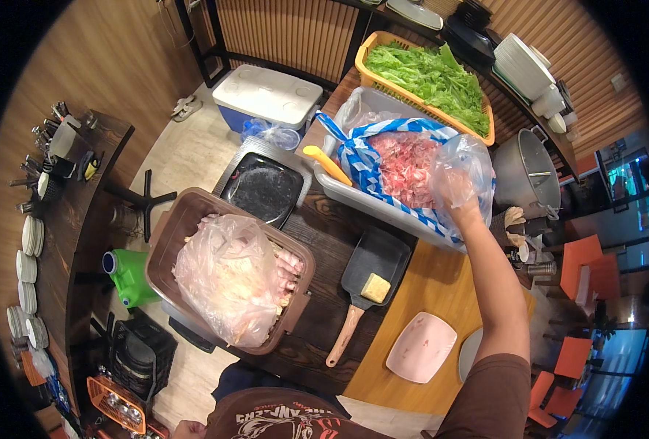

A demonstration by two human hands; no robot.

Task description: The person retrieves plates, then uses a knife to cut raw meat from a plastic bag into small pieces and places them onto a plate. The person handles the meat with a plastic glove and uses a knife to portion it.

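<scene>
My right hand point(454, 186) reaches into a clear plastic bag point(478, 157) at the right end of a grey bin point(416, 230). The plastic blurs its fingers, so their grip cannot be made out. Beside it lies a heap of raw sliced red meat point(405, 164), inside a blue-and-white striped plastic bag point(361, 164) that lines the bin. A yellow handle point(326, 164) leans over the bin's left side. My left hand point(189, 430) hangs low at the bottom edge, away from the table; its fingers are mostly cut off from view.
A brown tub point(165, 256) holds pale meat under clear plastic. Nearby are a square pan point(375, 256) with a yellow block point(375, 287), a pink-white tray point(421, 347), and a black tray point(262, 186). Behind stand a yellow basket point(368, 58) of lettuce and a metal pot point(529, 175).
</scene>
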